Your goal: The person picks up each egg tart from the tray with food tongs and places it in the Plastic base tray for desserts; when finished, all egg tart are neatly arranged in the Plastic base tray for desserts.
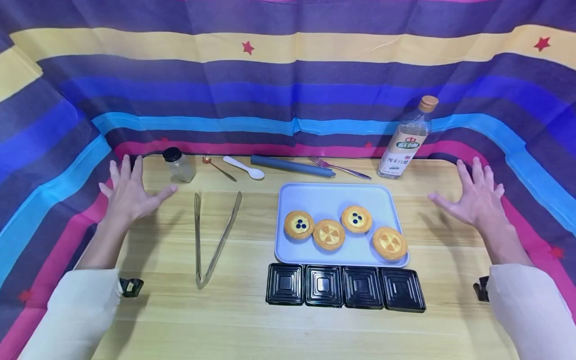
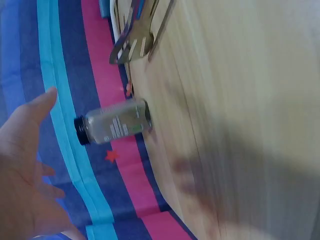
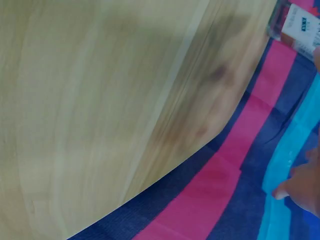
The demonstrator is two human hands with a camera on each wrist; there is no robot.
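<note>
My left hand (image 1: 128, 195) is held over the table's left side, fingers spread, holding nothing. Nearest to it stands a small clear jar with a black lid (image 1: 181, 167), also seen beyond the thumb as the jar (image 2: 116, 122) in the left wrist view. Metal tongs (image 1: 209, 250) lie spread apart to the right of that hand. Over the table's right side my right hand (image 1: 474, 197) is likewise spread and holds nothing. Closest to it is a clear vinegar bottle (image 1: 402, 145) with a brown cap, partly visible as the bottle (image 3: 300, 27) in the right wrist view.
A pale blue tray (image 1: 337, 190) bears several tarts (image 1: 329, 234). Several black square plastic trays (image 1: 323, 285) line its front edge. Along the back lie a copper-coloured spoon (image 1: 218, 167), a white spoon (image 1: 244, 167), a blue-grey rod (image 1: 291, 166) and a fork (image 1: 340, 167). A striped curtain (image 1: 297, 90) surrounds the table.
</note>
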